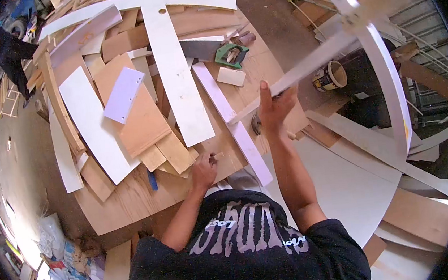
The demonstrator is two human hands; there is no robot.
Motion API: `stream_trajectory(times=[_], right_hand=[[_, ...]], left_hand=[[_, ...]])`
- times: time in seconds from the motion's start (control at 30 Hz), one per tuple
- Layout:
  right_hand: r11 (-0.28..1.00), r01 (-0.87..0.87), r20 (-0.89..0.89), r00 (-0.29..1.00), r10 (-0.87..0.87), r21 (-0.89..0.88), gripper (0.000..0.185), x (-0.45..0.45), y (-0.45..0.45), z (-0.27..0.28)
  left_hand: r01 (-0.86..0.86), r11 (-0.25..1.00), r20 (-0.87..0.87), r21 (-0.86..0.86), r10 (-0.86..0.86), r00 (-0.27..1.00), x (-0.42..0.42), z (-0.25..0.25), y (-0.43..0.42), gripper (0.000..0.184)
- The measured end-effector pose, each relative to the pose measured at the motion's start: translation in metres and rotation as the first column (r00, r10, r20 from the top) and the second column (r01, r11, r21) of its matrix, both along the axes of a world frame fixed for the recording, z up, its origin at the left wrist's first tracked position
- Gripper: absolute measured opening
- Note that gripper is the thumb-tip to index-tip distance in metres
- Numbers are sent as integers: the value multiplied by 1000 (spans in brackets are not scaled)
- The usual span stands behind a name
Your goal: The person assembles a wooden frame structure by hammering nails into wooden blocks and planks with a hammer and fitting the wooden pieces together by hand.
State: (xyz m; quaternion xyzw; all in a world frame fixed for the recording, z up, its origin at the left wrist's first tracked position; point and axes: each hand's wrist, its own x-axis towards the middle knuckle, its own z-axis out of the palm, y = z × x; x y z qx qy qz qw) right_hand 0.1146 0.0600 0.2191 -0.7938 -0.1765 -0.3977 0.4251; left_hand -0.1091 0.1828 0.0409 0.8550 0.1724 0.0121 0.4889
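Observation:
A long white bar point(313, 63) of a frame passes through my right hand point(277, 108), whose thumb points up. The bar's lower end rests by a narrow pale lilac strip point(239, 133) on the table, and its far end meets a curved white piece point(389, 83) at the right. My left hand point(204, 171) is closed near the table's front edge, at a small pale bit whose shape is unclear. Between the hands and the back lies a white T-shaped board point(173, 75). A green-handled saw point(231, 55) lies beside it.
Wood offcuts cover the plywood table point(118, 213), among them a lilac piece with holes point(124, 95). A bucket point(330, 76) stands beyond the right edge. White curved panels point(334, 183) lie at the right. Plastic bags point(66, 255) are at lower left; another person point(11, 57) is at upper left.

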Motion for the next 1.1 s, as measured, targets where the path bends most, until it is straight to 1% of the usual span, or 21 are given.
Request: stream_trajectory(times=[0.07,0.13,0.23,0.27,0.33,0.37,0.47,0.53,0.6,0.63,0.67,0.7,0.77,0.83,0.87,0.93,0.97,1.0,1.03,1.07,1.1], right_hand=[[1000,2,19,1000,-2,16,44,11,4,-19],[995,3,1,1000,-3,100,66,18,10,-27],[997,-57,-26,998,58,53,67,22,6,-28],[997,-58,-28,998,60,54,67,19,5,-28],[975,-69,-3,997,71,210,48,15,6,-23],[976,-73,-5,997,75,208,48,12,3,-21],[985,-54,-26,998,59,163,47,7,-7,-19],[994,-89,36,996,87,66,46,6,-14,-21],[997,-69,9,998,69,39,43,0,-20,-28],[998,-60,-4,998,60,26,42,-3,-24,-31],[999,-50,-16,999,50,14,40,-6,-28,-33],[949,-132,-108,980,168,287,47,-12,-32,-34],[823,-167,-163,940,298,542,55,-25,-45,-37],[777,76,-453,846,281,625,30,-38,-62,-53],[936,85,-558,819,129,341,31,-41,-75,-75],[996,81,-610,791,-52,20,33,-51,-106,-132],[1000,-2,-791,612,-3,-6,31,-61,-121,-158],[996,-88,-921,389,27,-8,31,-73,-123,-160],[996,-84,-922,387,26,-7,31,-83,-124,-162],[961,-20,-921,282,270,276,31,-92,-122,-164],[847,71,-840,196,506,527,32,-99,-116,-157]], left_hand=[[-17,1000,17,2,17,1000,5,-9,-1,24],[-26,1000,33,2,26,999,9,-9,0,24],[-40,999,57,-13,40,998,8,-13,-6,24],[-52,998,100,28,49,994,7,-18,-8,23],[-76,995,145,67,65,987,8,-19,-9,21],[-62,993,144,103,47,989,6,-20,-10,20],[-43,982,124,186,20,992,1,-5,-11,19],[-35,972,108,231,10,994,1,3,-12,19],[-65,951,236,302,-8,972,0,6,-13,19],[-63,950,233,304,-11,972,-1,3,-13,19],[-17,949,161,314,-35,986,0,1,-11,21],[28,947,89,320,-60,994,1,4,-9,23],[75,941,36,331,-91,995,2,9,-5,27],[119,934,-15,337,-121,993,2,10,-8,30],[82,931,48,357,-105,993,3,6,-9,33],[45,927,109,372,-92,990,4,7,-11,35],[32,932,152,361,-92,984,3,17,-12,35],[20,936,193,350,-93,977,1,22,-12,35],[25,936,190,351,-98,977,0,22,-12,35],[5,925,258,379,-111,960,0,23,-12,35],[-18,915,324,404,-124,938,0,24,-13,35]])
